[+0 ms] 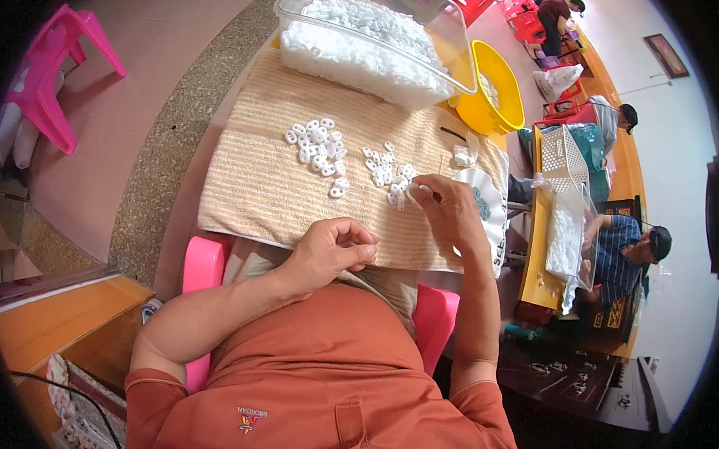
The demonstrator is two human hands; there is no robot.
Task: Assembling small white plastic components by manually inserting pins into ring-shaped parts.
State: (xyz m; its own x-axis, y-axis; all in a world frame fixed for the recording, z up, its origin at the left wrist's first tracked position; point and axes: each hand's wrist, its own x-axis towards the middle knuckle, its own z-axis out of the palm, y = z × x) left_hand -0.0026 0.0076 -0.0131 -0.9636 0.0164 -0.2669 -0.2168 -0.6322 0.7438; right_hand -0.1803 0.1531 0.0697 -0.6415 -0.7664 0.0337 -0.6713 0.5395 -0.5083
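Observation:
My left hand (338, 247) is closed above the near edge of a striped beige towel (246, 157), thumb against the curled fingers; whatever it may hold is too small to make out. My right hand (454, 209) reaches over the towel's right side, its fingertips pinching a small white plastic piece. Just left of those fingertips lies a loose group of small white plastic pieces (383, 174). Farther left, a pile of white oval plastic pieces with two holes (319, 147) spreads over the towel. Beside my right hand is a white round dish (498, 212) with small dark grey bits, partly covered.
A clear plastic bin (461, 78) full of white pieces stands at the table's far side. Next to it is a yellow tub (506, 77). At the right, a co-worker (620, 251) sits by another bin. A pink stool (68, 45) stands at far left.

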